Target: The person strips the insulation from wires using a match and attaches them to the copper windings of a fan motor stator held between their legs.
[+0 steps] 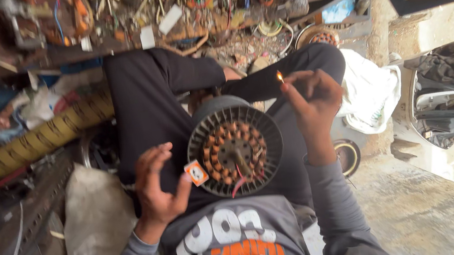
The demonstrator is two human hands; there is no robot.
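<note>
Right hand (314,97) fingers pinch a lit match (280,77); left hand (155,185) fingers spread, thumb pinning a small matchbox (196,172) beside the motor stator (235,150)

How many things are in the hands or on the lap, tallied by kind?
Lit match, in right hand: 1
Matchbox, in left hand: 1
Round motor stator with copper windings, on lap: 1
Total: 3

Round motor stator (235,150) with copper windings and dark finned rim, resting face-up on lap. Small orange-white matchbox (196,172) tilted at its left rim. Lit match (280,78) upright above right rim.
</note>
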